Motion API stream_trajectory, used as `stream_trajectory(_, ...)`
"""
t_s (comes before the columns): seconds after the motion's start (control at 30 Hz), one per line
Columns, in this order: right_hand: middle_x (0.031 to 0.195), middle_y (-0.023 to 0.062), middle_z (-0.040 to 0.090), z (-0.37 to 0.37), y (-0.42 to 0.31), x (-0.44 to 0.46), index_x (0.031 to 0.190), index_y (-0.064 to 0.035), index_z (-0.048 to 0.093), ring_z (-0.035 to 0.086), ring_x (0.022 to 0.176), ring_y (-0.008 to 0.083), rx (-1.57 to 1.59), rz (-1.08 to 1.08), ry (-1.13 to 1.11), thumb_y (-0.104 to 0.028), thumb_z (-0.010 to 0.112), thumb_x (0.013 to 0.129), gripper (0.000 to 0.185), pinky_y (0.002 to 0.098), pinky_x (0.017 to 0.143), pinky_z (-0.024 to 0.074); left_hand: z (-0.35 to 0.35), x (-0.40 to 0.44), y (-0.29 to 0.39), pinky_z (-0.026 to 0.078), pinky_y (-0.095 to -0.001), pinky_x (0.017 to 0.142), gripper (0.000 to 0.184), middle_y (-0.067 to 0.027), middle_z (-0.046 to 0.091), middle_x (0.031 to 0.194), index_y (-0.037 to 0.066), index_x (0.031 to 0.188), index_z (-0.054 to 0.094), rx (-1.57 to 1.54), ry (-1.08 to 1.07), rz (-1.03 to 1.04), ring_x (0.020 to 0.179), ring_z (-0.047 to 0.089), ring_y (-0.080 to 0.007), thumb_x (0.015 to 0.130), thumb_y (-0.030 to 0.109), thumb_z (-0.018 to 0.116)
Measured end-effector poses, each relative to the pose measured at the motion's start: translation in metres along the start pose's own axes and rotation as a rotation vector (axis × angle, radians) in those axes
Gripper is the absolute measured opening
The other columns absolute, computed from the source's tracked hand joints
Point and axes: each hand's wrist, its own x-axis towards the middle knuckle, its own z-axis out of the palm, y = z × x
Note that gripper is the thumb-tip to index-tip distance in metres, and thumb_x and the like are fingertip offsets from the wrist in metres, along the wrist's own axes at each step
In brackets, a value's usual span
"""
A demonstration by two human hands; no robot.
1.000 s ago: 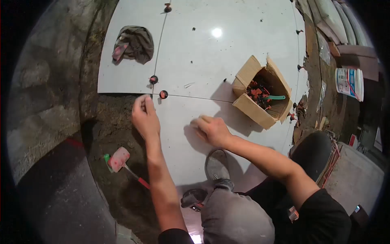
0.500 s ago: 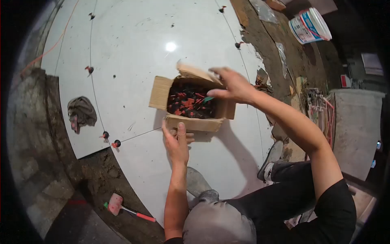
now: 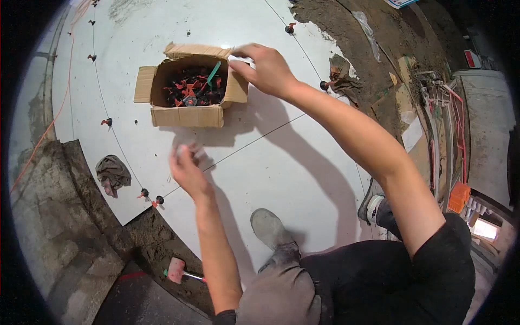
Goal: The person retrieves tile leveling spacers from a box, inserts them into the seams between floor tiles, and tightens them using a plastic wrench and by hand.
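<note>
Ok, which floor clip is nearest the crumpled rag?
Of the close pair, the clip toward the rag; its neighbour sits farther off, toward the shoe.

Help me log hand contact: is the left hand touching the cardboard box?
Apart. The head view shows a strip of pale tile between the left hand and the cardboard box above it.

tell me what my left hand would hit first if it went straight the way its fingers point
The left hand would probably meet the near flap of the cardboard box, just ahead of it. Its height above the white floor is unclear, so it might pass over the flap.
</note>
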Motion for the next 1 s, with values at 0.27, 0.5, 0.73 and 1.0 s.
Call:
stream_trajectory(0.27,0.115,0.0033,0.079,-0.002,-0.050,0.031,0.107,-0.0105,0.085,0.074,0.107,0.0285,-0.202,-0.522,0.165,-0.018,0.087,0.097,0.013,0.0441,0.090,0.0634,0.004,-0.094,-0.083,0.046,-0.0276,0.060,0.027,-0.0032,0.071,0.086,0.002,0.102,0.073,0.116,-0.028,-0.270,0.068,0.058,-0.0075,0.117,0.023,0.072)
stream_trajectory(0.5,0.106,0.0072,0.078,0.085,-0.081,0.066,0.091,-0.0125,0.081,0.075,0.108,0.0305,-0.523,-0.447,-0.403,-0.018,0.075,0.096,0.009,0.0460,0.095,0.0592,0.017,-0.081,-0.067,0.052,-0.0300,0.071,0.029,-0.0037,0.077,0.096,0.001,0.107,0.081,0.204,-0.146,-0.140,0.080,0.067,-0.0107,0.116,0.024,0.066)
stream_trajectory(0.73,0.108,0.0126,0.081,0.060,-0.070,0.046,0.103,-0.0128,0.086,0.078,0.110,0.0362,-0.326,-0.283,-0.245,-0.019,0.075,0.099,0.014,0.0512,0.094,0.0627,-0.029,-0.083,-0.059,0.060,-0.0371,0.084,0.028,-0.0082,0.081,0.112,0.001,0.126,0.082,0.380,-0.086,-0.025,0.100,0.074,-0.0206,0.116,0.023,0.068)
stream_trajectory(1.0,0.107,0.0149,0.085,0.021,-0.058,0.019,0.111,-0.0047,0.089,0.081,0.096,0.0322,0.199,-0.020,-0.030,-0.028,0.086,0.102,0.025,0.0434,0.090,0.0640,-0.043,-0.083,-0.101,0.006,-0.0621,0.146,0.099,-0.0356,0.014,0.191,-0.012,0.181,0.022,1.327,-0.274,0.448,0.179,0.010,-0.0513,0.114,0.040,0.072)
